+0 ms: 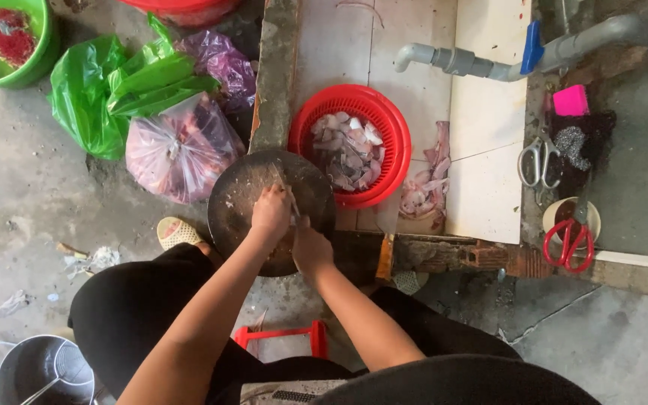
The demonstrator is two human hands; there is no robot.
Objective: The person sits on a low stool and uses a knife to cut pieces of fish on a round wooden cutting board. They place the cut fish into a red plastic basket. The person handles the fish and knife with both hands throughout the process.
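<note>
Both hands – left hand (271, 212) and right hand (311, 250) – sit close together, clamped on something small on the round chopping board (243, 196), probably slippery, soft fish – pinch firmly.

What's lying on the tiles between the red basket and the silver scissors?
In the head view, a small heap of pale pink cut pieces lies on the white tiles, just right of the red basket. From there to the silver scissors the tile is bare.

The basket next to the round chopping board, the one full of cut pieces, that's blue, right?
Not blue. The head view shows the basket is red. The rest holds: it sits beside the round chopping board and holds pale cut pieces.
</note>
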